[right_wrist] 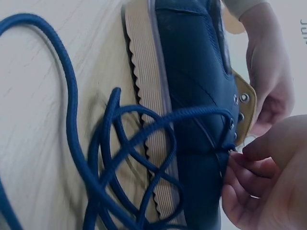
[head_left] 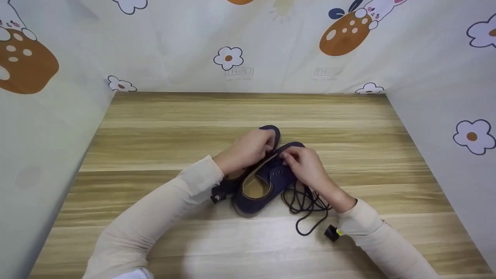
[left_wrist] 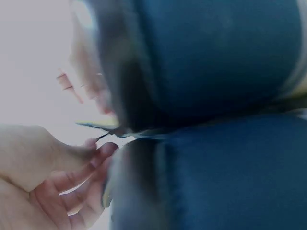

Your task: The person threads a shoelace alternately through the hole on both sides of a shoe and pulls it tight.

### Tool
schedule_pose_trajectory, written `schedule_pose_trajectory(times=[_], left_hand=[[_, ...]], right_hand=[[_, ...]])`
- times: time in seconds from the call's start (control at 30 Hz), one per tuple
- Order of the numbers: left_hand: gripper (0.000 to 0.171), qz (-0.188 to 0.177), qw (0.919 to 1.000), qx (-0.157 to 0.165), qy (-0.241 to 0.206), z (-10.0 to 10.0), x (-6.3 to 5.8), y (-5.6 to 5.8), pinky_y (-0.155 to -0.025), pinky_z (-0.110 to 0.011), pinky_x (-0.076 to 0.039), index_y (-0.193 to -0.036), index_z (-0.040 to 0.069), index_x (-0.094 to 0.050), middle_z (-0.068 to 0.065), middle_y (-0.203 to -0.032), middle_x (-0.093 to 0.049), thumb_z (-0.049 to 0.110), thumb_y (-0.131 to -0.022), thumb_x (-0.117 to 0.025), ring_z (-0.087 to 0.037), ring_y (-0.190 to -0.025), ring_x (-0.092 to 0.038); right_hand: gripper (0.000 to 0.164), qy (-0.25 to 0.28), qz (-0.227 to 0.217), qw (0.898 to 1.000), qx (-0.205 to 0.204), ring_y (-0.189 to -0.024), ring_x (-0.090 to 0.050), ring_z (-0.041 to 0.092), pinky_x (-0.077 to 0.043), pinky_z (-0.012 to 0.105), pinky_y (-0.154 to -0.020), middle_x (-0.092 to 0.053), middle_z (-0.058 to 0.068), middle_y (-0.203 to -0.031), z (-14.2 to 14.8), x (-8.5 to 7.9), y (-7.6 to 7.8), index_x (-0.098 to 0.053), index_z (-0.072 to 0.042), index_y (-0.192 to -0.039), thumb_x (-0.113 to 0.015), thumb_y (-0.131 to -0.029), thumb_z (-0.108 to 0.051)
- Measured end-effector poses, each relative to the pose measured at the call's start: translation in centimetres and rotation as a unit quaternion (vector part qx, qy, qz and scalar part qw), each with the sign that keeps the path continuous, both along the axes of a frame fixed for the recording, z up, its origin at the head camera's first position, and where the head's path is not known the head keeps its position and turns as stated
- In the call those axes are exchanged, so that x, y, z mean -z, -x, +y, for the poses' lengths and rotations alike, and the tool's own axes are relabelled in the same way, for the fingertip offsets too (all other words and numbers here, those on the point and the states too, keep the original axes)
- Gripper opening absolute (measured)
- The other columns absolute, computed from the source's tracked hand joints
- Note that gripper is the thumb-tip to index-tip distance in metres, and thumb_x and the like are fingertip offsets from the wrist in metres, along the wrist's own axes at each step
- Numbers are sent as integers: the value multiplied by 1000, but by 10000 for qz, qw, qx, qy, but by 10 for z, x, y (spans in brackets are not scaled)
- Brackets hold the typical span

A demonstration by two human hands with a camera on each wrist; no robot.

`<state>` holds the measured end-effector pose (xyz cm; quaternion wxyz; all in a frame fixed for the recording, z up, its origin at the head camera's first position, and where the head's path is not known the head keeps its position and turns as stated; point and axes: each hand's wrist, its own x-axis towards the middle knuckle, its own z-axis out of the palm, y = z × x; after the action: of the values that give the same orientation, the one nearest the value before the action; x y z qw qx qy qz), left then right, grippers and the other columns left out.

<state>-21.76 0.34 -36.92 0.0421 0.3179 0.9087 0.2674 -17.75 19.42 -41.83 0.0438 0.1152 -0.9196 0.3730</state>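
Two navy shoes lie side by side, toes away from me. The right shoe [head_left: 248, 205] has metal eyelets, a tan lining and a pale ridged sole; my left forearm partly covers the left shoe [head_left: 274, 130]. A dark blue shoelace [right_wrist: 192, 111] runs out of an eyelet of the right shoe and falls in loops beside it. Over the front of the shoes, my left hand [head_left: 250, 149] pinches a thin dark piece of lace between thumb and forefinger, clearest in the left wrist view. My right hand [head_left: 308, 164] pinches lace close to the lower eyelets; its fingertips partly hide it.
The shoes rest on a wood-grain tabletop [head_left: 155, 131]. Pale curtains with printed flowers and rabbits [head_left: 186, 46] stand behind and on both sides. A small black camera [head_left: 332, 233] hangs at the right wrist, near the lace loops, and another [head_left: 218, 195] at the left.
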Motion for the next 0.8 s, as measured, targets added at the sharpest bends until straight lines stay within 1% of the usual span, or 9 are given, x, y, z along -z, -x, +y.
schedule_pose_trajectory(times=[0.1, 0.23, 0.27, 0.33, 0.43, 0.5, 0.63, 0.7, 0.8], left_hand=[[3, -649, 9878, -108, -1415, -5, -12, -1, -75, -32, -56, -97, 1, -53, -17, -95, -72, 4, -99, -53, -27, -87, -69], [4, -1887, 9176, -70, -3498, -11, -33, -4, -63, -28, -59, -100, 2, -45, -26, -92, -73, 4, -103, -43, -25, -76, -74], [5, -1983, 9081, -91, -3686, -12, -38, -5, -59, -29, -58, -100, 3, -45, -26, -89, -72, 5, -104, -42, -24, -72, -73], [6, -1840, 9168, -78, -3543, -13, -45, -7, -56, -31, -57, -101, 3, -47, -23, -84, -71, 7, -103, -45, -24, -67, -71], [10, -992, 9720, -19, -2131, -12, -42, -6, -70, -34, -59, -107, 1, -56, -15, -92, -71, 9, -101, -52, -25, -81, -71], [18, -358, 9968, 144, -695, -9, -31, -4, -85, -37, -56, -113, 3, -62, -13, -106, -70, 12, -99, -57, -28, -97, -67], [21, 573, 9894, 381, 1279, -6, -3, 0, -95, -43, -50, -112, 10, -71, -11, -115, -65, 18, -93, -67, -29, -109, -57], [14, 824, 9844, 341, 1515, -4, 5, 0, -90, -45, -49, -100, 12, -75, -10, -111, -63, 20, -90, -70, -30, -106, -55], [11, 1056, 9871, 109, 1202, -1, 8, 0, -84, -46, -49, -88, 11, -75, -10, -101, -64, 20, -90, -70, -32, -100, -56]], right_hand=[[17, 304, -301, 9990, -126, -73, -62, 13, -46, 19, -66, -72, 9, -81, 5, -2, -1, -71, -3, -102, -55, -95, -2], [24, 453, -510, 9973, -283, -75, -62, 16, -47, 19, -66, -71, 13, -85, 9, -4, -2, -67, 0, -110, -51, -93, 5], [24, 457, -526, 9971, -311, -76, -63, 16, -47, 19, -66, -71, 14, -86, 10, -5, -2, -66, 1, -111, -51, -93, 5], [24, 422, -510, 9972, -334, -77, -64, 16, -47, 18, -67, -72, 14, -88, 12, -6, -2, -66, 1, -112, -53, -92, 5], [24, 311, -408, 9982, -324, -79, -65, 16, -48, 19, -69, -72, 14, -89, 14, -6, -3, -65, 1, -113, -56, -91, 5], [24, 295, -395, 9984, -282, -79, -65, 17, -48, 18, -69, -72, 13, -89, 15, -5, -4, -65, 0, -112, -58, -90, 5], [24, 297, -432, 9979, -374, -83, -67, 19, -51, 20, -72, -71, 14, -92, 13, -2, -6, -65, 0, -113, -58, -91, 5], [24, 302, -434, 9976, -440, -85, -67, 20, -52, 21, -73, -71, 14, -93, 12, -1, -6, -64, 1, -114, -57, -91, 4], [24, 289, -413, 9975, -486, -86, -67, 20, -52, 22, -75, -71, 13, -93, 10, 0, -7, -64, 0, -114, -57, -92, 4]])
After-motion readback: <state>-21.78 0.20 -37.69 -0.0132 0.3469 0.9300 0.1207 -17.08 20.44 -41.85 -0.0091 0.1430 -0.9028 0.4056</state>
